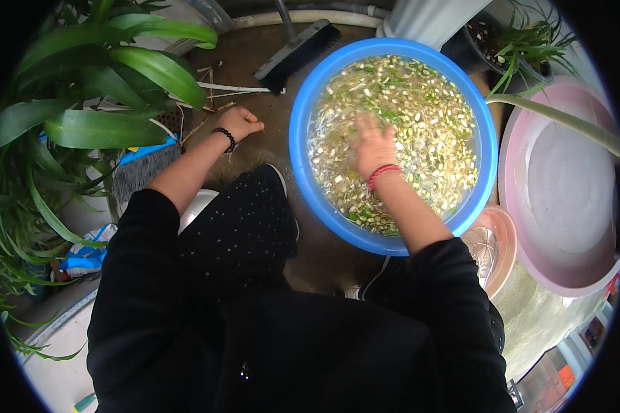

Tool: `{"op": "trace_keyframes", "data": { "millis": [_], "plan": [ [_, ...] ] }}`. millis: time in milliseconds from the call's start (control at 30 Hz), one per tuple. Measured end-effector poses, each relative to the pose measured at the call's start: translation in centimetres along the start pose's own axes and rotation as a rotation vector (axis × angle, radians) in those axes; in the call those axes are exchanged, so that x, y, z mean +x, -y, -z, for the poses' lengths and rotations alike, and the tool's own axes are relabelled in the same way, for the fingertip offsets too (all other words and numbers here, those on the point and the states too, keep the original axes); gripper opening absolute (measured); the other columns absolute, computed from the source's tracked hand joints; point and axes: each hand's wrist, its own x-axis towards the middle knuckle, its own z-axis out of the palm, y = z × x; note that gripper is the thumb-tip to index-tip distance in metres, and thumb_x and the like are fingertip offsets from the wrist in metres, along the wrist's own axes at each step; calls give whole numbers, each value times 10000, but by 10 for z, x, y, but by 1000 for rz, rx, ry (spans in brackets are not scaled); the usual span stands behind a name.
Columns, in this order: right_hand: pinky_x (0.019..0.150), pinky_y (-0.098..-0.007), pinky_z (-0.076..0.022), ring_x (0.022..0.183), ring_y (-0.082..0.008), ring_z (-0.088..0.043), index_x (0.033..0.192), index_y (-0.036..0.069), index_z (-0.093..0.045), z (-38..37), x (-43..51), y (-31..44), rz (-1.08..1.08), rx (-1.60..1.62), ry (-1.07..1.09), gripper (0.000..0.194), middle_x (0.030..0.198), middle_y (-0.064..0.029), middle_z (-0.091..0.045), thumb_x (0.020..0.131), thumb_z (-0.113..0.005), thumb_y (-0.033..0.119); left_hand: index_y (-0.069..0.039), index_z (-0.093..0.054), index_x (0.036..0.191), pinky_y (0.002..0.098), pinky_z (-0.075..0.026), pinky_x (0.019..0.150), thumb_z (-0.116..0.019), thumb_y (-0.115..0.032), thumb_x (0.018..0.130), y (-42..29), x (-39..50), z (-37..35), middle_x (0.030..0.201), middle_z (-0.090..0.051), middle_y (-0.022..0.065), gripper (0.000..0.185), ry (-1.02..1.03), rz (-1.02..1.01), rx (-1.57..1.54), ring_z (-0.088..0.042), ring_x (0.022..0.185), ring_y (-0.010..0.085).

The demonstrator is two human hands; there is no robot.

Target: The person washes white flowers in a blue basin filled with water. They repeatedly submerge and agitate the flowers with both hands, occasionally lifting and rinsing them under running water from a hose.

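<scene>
A blue plastic basin (300, 188) stands before me on the right, full of water and chopped vegetable pieces, pale white and green, perhaps cut scallions or sprouts (418, 139). My right hand (374, 147), a red cord bracelet on its wrist, rests at the surface among the pieces. Its fingers are spread and slightly blurred, partly under water, and grip nothing that I can see. To the left of the basin, my left hand (242, 123) hangs above the wet floor (258, 149), a black bead bracelet at its wrist. Its fingertips are pinched together; whether something small is between them is unclear.
A pink oval tub (514, 170) sits at the right, beside a smaller orange-pink basin (507, 235). A broom head (299, 54) lies beyond the blue basin. Large-leaved plants (103, 129) crowd the left, and a potted plant (527, 44) stands at the upper right near a white pillar (429, 20).
</scene>
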Motion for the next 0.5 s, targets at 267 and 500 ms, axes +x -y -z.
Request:
{"op": "trace_keyframes", "data": {
  "millis": [267, 500],
  "plan": [
    [923, -483, -424, 1189, -251, -483, 1202, 159, -620, 20, 6, -21, -328, 119, -98, 341, 1332, -121, -500, 870, -554, 205, -9, -632, 770, 416, -481, 730, -644, -536, 775, -26, 2, 24, 785, -652, 183, 527, 62, 117, -24, -640, 779, 313],
    [1136, -538, -147, 1419, -275, -198, 1375, 212, -461, 9, 24, 0, -12, 80, -5, 622, 1539, -86, -216, 822, -626, 443, -16, -640, 1004, 350, -483, 854, -739, -307, 786, -50, -8, 11, 1090, -656, 154, 377, -98, -138, -261, -628, 977, 235]
  ]
}}
